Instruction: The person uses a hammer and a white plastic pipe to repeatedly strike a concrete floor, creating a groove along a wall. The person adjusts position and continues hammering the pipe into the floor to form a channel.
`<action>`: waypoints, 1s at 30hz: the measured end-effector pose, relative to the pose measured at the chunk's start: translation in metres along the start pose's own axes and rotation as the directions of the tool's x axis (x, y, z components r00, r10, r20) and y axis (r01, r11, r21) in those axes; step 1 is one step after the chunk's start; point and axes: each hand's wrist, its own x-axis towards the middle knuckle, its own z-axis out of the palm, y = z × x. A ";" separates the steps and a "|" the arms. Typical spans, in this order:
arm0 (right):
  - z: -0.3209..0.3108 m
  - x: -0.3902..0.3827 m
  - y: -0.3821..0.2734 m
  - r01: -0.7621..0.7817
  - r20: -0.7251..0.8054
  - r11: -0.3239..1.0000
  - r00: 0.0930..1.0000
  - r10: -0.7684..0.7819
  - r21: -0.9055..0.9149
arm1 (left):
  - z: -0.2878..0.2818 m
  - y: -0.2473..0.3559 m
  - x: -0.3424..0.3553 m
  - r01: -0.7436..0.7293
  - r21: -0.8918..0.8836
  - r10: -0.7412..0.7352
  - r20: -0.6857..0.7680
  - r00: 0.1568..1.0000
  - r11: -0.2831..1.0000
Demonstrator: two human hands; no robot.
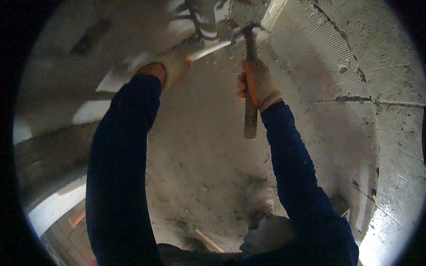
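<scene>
My right hand [262, 83], in a pale glove with orange at the fingers, is closed round the wooden handle of a hammer [250, 119]. The hammer's dark head is up at the top middle, in front of the rough wall. Farther left my left hand [176, 70], gloved alike, is closed on one end of a pale straight bar [209, 50]. From that hand the bar slants up to the right and reaches close to the hammer head. Whether the two touch I cannot tell. The left fingers are partly hidden, and the bar's exact kind is unclear.
Grey wall [306, 40] with combed ridges curves along the right. A pale strip [274, 15] stands at the top, right of a blurred upright post [203, 20]. Low down lie a thin stick [208, 240] and a rounded grey lump [271, 232]. A white board [57, 206] is at lower left.
</scene>
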 end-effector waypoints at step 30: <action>0.034 -0.013 -0.018 -0.045 0.447 0.866 0.869 -0.212 0.498 | 0.159 0.110 -0.249 0.522 -0.748 -0.483 0.308 0.820 0.410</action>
